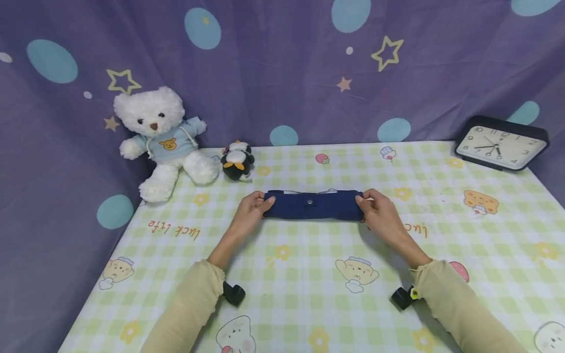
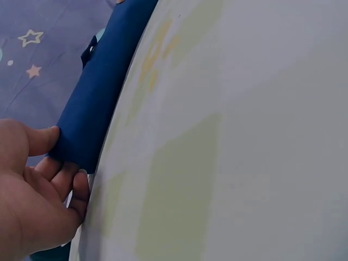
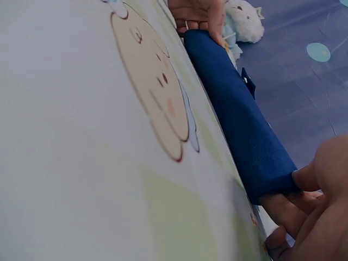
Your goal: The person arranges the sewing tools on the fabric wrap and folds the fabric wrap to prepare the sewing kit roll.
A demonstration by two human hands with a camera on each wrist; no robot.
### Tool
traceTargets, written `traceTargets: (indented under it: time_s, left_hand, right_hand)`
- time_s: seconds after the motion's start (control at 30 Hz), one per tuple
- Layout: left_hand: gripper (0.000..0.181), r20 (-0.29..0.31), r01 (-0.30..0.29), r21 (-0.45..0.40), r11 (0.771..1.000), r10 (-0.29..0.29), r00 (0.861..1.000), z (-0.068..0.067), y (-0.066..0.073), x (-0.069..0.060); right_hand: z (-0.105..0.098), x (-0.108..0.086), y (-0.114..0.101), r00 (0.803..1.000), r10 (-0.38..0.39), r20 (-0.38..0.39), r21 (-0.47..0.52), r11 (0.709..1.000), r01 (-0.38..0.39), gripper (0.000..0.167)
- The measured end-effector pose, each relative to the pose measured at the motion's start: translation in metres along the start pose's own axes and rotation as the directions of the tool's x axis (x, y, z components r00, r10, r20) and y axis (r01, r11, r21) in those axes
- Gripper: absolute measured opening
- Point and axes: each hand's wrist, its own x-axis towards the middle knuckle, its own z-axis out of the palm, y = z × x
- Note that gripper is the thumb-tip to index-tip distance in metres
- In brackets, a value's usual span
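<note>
A long, flat navy-blue folded cloth bundle (image 1: 314, 208) with a small snap tab (image 1: 310, 202) at its middle lies across the middle of the table. Its left end is pinched by my left hand (image 1: 249, 212), thumb on top and fingers beneath. At the other end my right hand (image 1: 380, 215) pinches it the same way. Something whitish shows along the bundle's far edge, too little to name. In the left wrist view the blue bundle (image 2: 100, 92) looks rolled, with the left hand (image 2: 38, 190) at its near end. The right wrist view shows the right hand (image 3: 310, 212) gripping the opposite end.
A white teddy bear (image 1: 165, 142) in a blue top sits at the back left, beside a small penguin plush (image 1: 237, 161). A black-framed clock (image 1: 500, 143) stands at the back right. A checked cloth (image 1: 304, 274) covers the table, and a purple curtain (image 1: 282, 73) hangs behind it.
</note>
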Motion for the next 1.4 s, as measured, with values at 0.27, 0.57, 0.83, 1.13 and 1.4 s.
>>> traceTargets:
  time_s: [0.27, 0.57, 0.83, 1.13, 1.4]
  left_hand:
    - [0.024, -0.048, -0.02, -0.036, 0.999, 0.018, 0.999, 0.006, -0.004, 0.004]
    - [0.023, -0.042, -0.032, -0.038, 0.999, 0.031, 0.999, 0.006, -0.003, 0.004]
    - [0.025, -0.059, 0.001, -0.005, 1.0, -0.002, 0.998, 0.004, -0.003, 0.007]
    - [0.023, -0.042, 0.043, -0.115, 0.992, -0.048, 0.998, -0.009, -0.011, 0.004]
    - [0.027, 0.022, 0.02, -0.019, 1.0, -0.019, 1.0, -0.012, -0.011, 0.002]
  right_hand:
    - [-0.002, 0.0, 0.002, 1.0, -0.013, 0.01, 0.027, 1.0, 0.012, 0.022]
    - [-0.004, -0.005, 0.002, 0.992, -0.054, 0.114, 0.129, 0.991, 0.039, 0.022]
    - [-0.005, -0.001, 0.002, 0.996, -0.03, 0.088, 0.122, 0.992, 0.019, 0.016]
    - [-0.002, -0.006, 0.007, 0.997, -0.044, 0.059, 0.122, 0.992, 0.036, 0.022]
    - [0.001, -0.009, 0.011, 0.99, -0.134, 0.049, 0.063, 0.989, 0.13, 0.02]
